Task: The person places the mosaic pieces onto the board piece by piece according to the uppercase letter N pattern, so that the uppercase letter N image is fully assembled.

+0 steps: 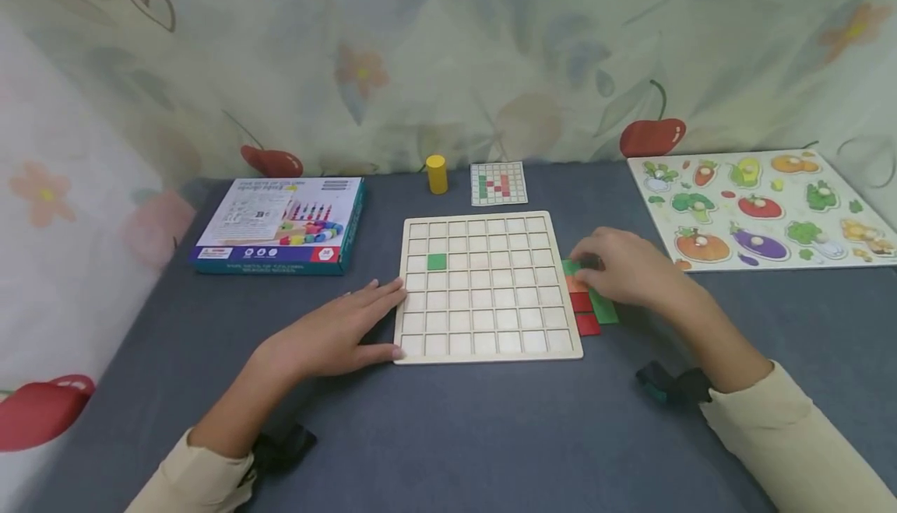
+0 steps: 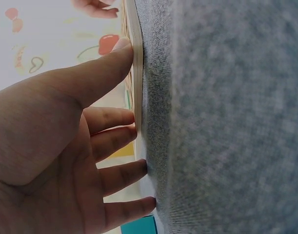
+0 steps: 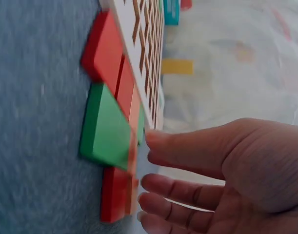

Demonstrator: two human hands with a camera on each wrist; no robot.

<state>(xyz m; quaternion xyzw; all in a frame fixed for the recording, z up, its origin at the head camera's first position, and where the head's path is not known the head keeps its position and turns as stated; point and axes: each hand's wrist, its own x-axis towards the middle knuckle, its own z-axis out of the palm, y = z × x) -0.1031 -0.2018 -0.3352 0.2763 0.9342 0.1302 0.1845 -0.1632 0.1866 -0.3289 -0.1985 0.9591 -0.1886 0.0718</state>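
Observation:
A wooden grid board (image 1: 490, 300) lies on the table with one green square tile (image 1: 437, 261) in it, near the upper left. My left hand (image 1: 332, 332) rests against the board's left edge, fingers spread and thumb at the lower corner. Loose tiles lie along the board's right side: red tiles (image 1: 587, 324), an orange tile (image 1: 577, 285) and a green tile (image 3: 107, 131). Just over their far end is my right hand (image 1: 624, 268), its fingers bent and its thumb near the index finger. No tile shows between those fingers in the right wrist view.
Behind the board lie a small card with a coloured grid pattern (image 1: 498, 184) and a yellow cylinder (image 1: 437, 174). A printed box (image 1: 280, 225) sits at the back left. At the back right lies a vegetable puzzle board (image 1: 722, 209). A patterned curtain (image 1: 434, 54) hangs behind the table.

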